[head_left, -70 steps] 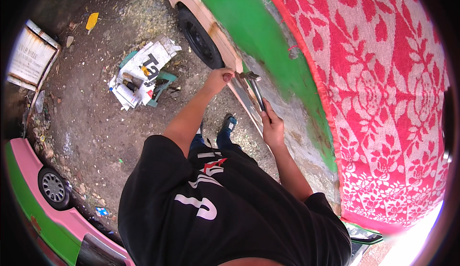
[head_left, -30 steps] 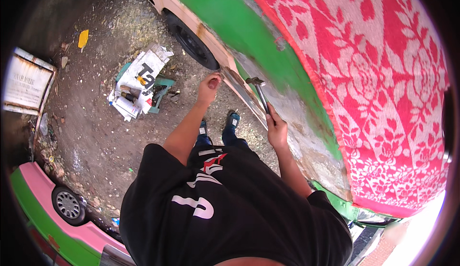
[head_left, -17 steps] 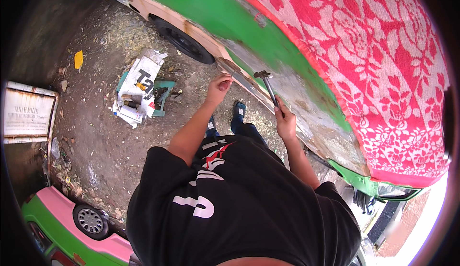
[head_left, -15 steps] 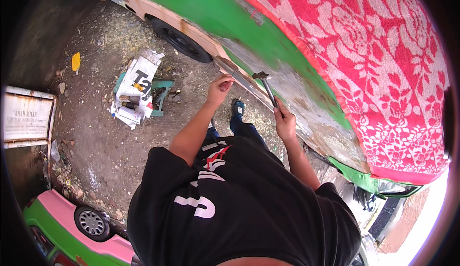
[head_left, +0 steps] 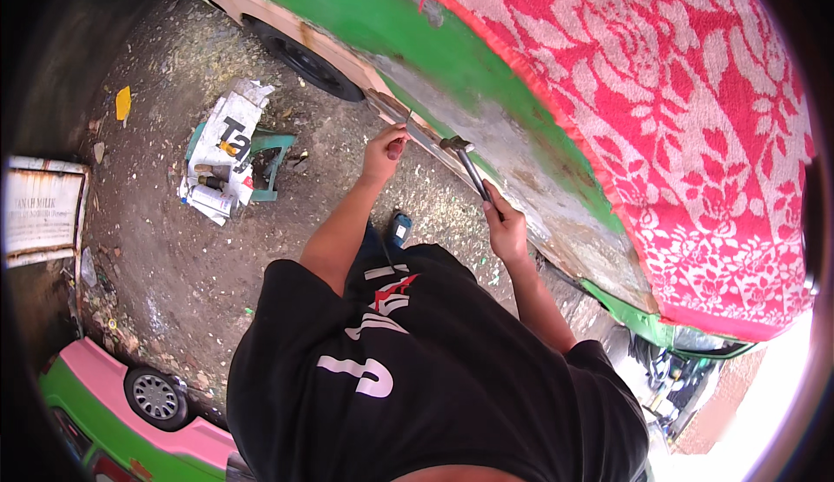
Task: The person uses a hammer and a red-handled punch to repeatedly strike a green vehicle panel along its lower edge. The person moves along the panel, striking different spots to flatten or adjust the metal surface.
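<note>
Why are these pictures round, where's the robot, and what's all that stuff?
There's no robot here! A person wears two cameras on their head. These pictures come from the left one, looking down, and its wide lens makes edges bend.

The left hand holds a thin tool by its reddish-brown handle. The right hand grips a hammer. Both are beside a car with worn paint, partly covered by a red-and-white cloth.

On the ground, a green stool carries a white sheet and some small things, too small to name surely.
</note>
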`<action>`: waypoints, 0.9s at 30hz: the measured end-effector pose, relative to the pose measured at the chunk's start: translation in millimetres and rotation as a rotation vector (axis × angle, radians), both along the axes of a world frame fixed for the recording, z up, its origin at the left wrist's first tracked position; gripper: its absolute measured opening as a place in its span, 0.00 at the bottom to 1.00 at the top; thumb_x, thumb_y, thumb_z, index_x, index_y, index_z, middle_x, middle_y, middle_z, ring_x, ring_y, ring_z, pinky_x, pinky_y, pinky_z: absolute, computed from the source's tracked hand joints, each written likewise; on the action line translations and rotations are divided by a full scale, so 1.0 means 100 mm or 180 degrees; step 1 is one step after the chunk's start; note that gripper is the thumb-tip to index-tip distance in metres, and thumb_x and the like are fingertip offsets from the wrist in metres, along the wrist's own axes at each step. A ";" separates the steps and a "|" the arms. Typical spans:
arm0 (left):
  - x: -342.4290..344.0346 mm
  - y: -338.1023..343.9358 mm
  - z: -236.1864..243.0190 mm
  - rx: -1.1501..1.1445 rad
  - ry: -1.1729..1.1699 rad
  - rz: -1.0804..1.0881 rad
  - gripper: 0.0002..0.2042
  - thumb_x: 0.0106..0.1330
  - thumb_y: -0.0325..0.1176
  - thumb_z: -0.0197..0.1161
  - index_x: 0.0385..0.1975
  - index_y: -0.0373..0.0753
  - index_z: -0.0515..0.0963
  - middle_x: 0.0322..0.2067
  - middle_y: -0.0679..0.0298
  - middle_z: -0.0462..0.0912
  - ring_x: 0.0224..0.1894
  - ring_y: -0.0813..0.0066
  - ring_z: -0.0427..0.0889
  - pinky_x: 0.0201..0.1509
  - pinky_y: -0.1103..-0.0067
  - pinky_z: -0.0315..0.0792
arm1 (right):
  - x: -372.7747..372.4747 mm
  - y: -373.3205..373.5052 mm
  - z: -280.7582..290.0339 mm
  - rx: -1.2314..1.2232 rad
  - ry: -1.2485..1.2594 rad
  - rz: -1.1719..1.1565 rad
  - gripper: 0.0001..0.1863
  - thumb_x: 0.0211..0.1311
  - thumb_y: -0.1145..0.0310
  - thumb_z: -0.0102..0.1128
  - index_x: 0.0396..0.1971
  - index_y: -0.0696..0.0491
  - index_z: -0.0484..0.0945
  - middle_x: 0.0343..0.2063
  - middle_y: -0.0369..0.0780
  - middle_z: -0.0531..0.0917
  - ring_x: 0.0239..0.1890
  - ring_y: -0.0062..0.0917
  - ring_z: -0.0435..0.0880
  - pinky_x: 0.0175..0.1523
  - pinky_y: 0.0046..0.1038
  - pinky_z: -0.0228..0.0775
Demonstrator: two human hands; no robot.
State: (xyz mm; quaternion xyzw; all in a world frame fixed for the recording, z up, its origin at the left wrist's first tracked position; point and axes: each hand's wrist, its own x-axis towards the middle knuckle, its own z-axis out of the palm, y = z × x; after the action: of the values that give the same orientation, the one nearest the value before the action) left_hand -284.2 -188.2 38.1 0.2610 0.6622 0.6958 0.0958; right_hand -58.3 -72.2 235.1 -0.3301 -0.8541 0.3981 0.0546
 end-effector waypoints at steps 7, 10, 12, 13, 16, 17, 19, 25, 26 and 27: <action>0.08 0.03 0.11 -0.0235 -0.0014 0.0116 0.09 0.55 0.15 0.61 0.34 0.36 0.80 0.44 0.56 0.83 0.43 0.66 0.83 0.47 0.76 0.76 | 0.02 0.12 0.04 0.0057 0.0118 0.0392 0.21 0.67 0.72 0.56 0.60 0.48 0.74 0.19 0.36 0.68 0.22 0.16 0.65 0.31 0.21 0.63; 0.10 0.09 0.12 -0.0315 0.0034 0.0130 0.10 0.56 0.15 0.59 0.35 0.36 0.79 0.42 0.57 0.83 0.46 0.66 0.83 0.48 0.75 0.76 | -0.06 0.12 0.05 0.0405 0.0424 0.0905 0.21 0.64 0.74 0.58 0.58 0.49 0.75 0.19 0.41 0.72 0.21 0.22 0.70 0.31 0.25 0.66; 0.04 0.09 0.05 -0.0186 0.0064 0.0067 0.11 0.56 0.14 0.59 0.36 0.36 0.79 0.40 0.58 0.83 0.48 0.66 0.82 0.48 0.75 0.75 | -0.16 0.09 0.12 0.0474 0.0646 0.1223 0.21 0.62 0.76 0.59 0.57 0.50 0.76 0.20 0.42 0.74 0.21 0.26 0.72 0.30 0.26 0.67; -0.03 0.09 -0.02 -0.0024 0.0090 0.0019 0.11 0.56 0.14 0.58 0.37 0.36 0.79 0.40 0.59 0.83 0.49 0.66 0.82 0.49 0.75 0.75 | -0.23 0.06 0.16 0.0515 0.0770 0.1395 0.22 0.61 0.78 0.60 0.56 0.50 0.77 0.21 0.42 0.75 0.20 0.27 0.73 0.30 0.26 0.67; -0.07 0.13 -0.02 0.0033 0.0228 -0.0178 0.11 0.57 0.15 0.57 0.38 0.35 0.78 0.38 0.60 0.83 0.52 0.66 0.80 0.49 0.77 0.74 | -0.30 0.06 0.13 0.0662 0.1164 0.1703 0.22 0.60 0.79 0.60 0.55 0.51 0.77 0.21 0.42 0.74 0.19 0.28 0.72 0.27 0.27 0.67; -0.03 0.15 0.04 -0.0014 0.0275 -0.0261 0.11 0.57 0.15 0.57 0.38 0.35 0.78 0.38 0.61 0.83 0.53 0.66 0.79 0.49 0.77 0.73 | -0.28 0.08 0.12 0.0741 0.1182 0.1776 0.22 0.59 0.79 0.60 0.55 0.51 0.77 0.21 0.41 0.74 0.19 0.29 0.72 0.27 0.27 0.67; -0.09 0.07 0.01 -0.0029 -0.0093 -0.0461 0.10 0.58 0.14 0.55 0.36 0.35 0.77 0.37 0.62 0.82 0.54 0.68 0.78 0.49 0.79 0.71 | -0.32 0.06 0.10 0.0667 0.1118 0.1752 0.22 0.59 0.80 0.60 0.55 0.51 0.78 0.21 0.41 0.74 0.19 0.29 0.72 0.26 0.28 0.67; -0.16 0.02 0.10 -0.0284 0.0187 -0.0781 0.13 0.54 0.12 0.52 0.35 0.34 0.76 0.36 0.62 0.81 0.55 0.68 0.78 0.53 0.78 0.70 | -0.24 0.11 0.00 0.0574 0.1067 0.1618 0.22 0.58 0.81 0.60 0.54 0.53 0.78 0.20 0.41 0.73 0.19 0.29 0.72 0.26 0.29 0.67; -0.14 0.01 0.09 -0.0277 0.0046 -0.0781 0.13 0.54 0.12 0.52 0.36 0.34 0.76 0.37 0.62 0.81 0.55 0.69 0.78 0.53 0.78 0.70 | -0.22 0.11 -0.01 0.0597 0.1104 0.1646 0.22 0.58 0.81 0.60 0.54 0.53 0.78 0.20 0.40 0.73 0.19 0.29 0.72 0.27 0.28 0.67; -0.15 0.02 0.08 -0.0250 -0.0073 -0.0779 0.13 0.55 0.12 0.52 0.36 0.34 0.77 0.37 0.61 0.82 0.55 0.69 0.78 0.53 0.79 0.70 | -0.23 0.13 0.01 0.0648 0.1154 0.1675 0.22 0.58 0.81 0.60 0.54 0.54 0.77 0.20 0.40 0.73 0.19 0.29 0.73 0.27 0.28 0.67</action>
State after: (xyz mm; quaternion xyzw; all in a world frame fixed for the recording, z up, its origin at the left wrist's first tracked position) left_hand -298.9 -186.1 46.2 0.3280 0.6510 0.6554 0.1977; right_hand -81.3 -59.2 235.8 -0.0150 -0.9218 0.3635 0.1338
